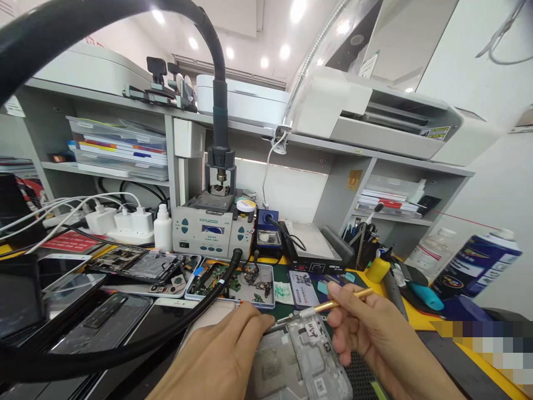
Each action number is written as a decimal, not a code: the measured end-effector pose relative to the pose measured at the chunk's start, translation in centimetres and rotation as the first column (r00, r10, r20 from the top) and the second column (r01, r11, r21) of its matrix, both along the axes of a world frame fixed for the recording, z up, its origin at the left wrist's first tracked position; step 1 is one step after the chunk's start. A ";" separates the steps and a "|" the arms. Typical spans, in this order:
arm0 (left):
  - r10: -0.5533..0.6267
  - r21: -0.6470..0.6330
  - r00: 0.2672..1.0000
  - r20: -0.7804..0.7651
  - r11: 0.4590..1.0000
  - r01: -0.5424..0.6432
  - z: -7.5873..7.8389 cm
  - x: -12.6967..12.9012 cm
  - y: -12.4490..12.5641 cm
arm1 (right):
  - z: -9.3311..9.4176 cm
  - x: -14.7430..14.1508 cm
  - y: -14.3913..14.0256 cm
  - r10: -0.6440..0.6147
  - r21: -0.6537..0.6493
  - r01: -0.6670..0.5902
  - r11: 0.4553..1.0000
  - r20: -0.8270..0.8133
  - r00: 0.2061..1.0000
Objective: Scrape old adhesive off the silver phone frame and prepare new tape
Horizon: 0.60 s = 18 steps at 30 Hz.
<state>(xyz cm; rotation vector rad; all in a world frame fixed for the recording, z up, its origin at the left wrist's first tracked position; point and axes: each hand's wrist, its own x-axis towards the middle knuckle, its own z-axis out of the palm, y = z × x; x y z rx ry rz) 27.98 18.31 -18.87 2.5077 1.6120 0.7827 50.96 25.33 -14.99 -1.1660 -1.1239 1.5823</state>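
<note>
An opened phone frame (pixel 297 358) is pinned flat at the bottom edge by the left hand (pixel 225 355), partly cut off. A gold-handled tool (pixel 337 303) is pinched in the right hand (pixel 366 328); its tip is hard to make out. A parts tray (pixel 233 280) is half hidden behind a black hose (pixel 166 333).

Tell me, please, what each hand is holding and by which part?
The right hand grips a slim gold-handled tool mid-shaft; the left hand presses on the opened silver phone frame's top edge.
</note>
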 end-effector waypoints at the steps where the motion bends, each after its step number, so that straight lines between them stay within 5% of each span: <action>1: -0.007 0.018 1.000 0.007 1.000 0.007 -0.1 -0.1 0.0 | 0.0 0.0 0.0 -0.008 0.005 0.008 1.000 0.014 1.000; 18: -0.075 -0.011 0.995 -0.057 0.997 0.075 0.0 -0.2 0.0 | -0.3 -0.7 -0.3 -0.135 0.071 0.134 0.988 0.002 0.991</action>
